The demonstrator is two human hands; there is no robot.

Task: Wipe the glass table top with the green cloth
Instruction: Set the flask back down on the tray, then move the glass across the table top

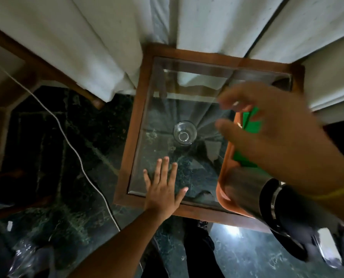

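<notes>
The glass table top [163, 109] sits in a brown wooden frame [134, 121]. My left hand [164, 189] lies flat on the glass near the front edge, fingers spread, holding nothing. My right hand [277, 137] hovers blurred above the right side, fingers apart and empty. Beneath it the green cloth [253, 122] lies on an orange tray [227, 163], mostly hidden by the hand. A clear drinking glass [184, 132] stands upright near the middle of the table.
A steel flask with a black cap [267, 199] lies on the tray's near end, overhanging the table edge. White curtains [107, 47] hang behind the table. A white cable [71, 141] runs across the dark marble floor [56, 157] at left. A wooden chair [26, 63] stands at far left.
</notes>
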